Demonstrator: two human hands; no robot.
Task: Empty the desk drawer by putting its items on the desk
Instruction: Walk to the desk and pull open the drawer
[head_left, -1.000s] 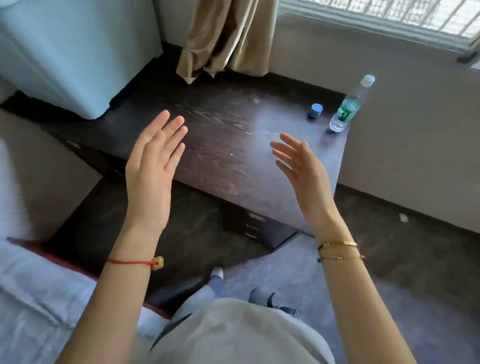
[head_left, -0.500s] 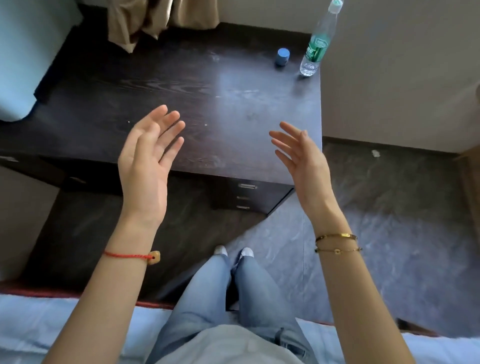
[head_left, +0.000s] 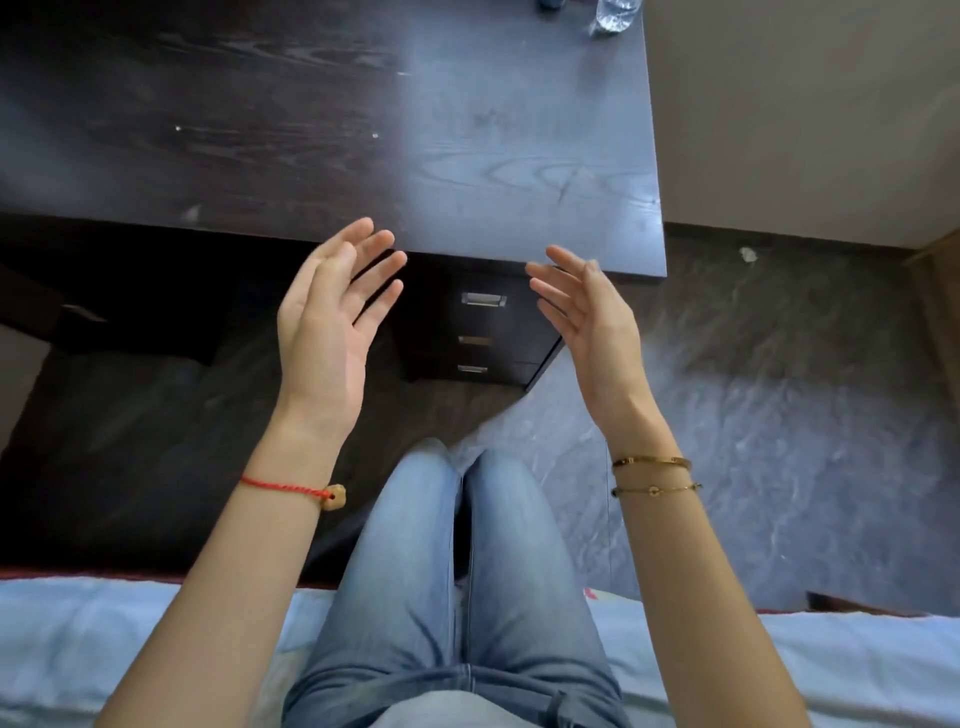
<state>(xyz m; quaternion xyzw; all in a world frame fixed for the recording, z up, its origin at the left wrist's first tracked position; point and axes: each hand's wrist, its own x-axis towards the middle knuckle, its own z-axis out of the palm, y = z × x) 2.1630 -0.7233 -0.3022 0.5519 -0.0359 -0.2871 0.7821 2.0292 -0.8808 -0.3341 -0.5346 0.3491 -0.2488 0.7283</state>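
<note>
A dark wooden desk (head_left: 322, 119) fills the top of the head view. Under its right end is a stack of three closed drawers, the top drawer (head_left: 514, 301) with a metal handle (head_left: 483, 299). My left hand (head_left: 332, 322) is raised in front of the desk's front edge, fingers spread, holding nothing. My right hand (head_left: 592, 322) is raised to the right of the drawers, also empty with fingers apart. The two palms face each other. What is inside the drawers is hidden.
The base of a plastic bottle (head_left: 613, 18) stands at the desk's far right corner. A beige wall (head_left: 805, 114) borders the desk on the right. I sit on a bed with a light blue sheet (head_left: 104, 639); grey floor (head_left: 779, 389) lies to the right.
The view has tilted down and closer to the desk front, so the drawers are now central and the bottle is nearly out of frame. Both hands stay raised and empty.
</note>
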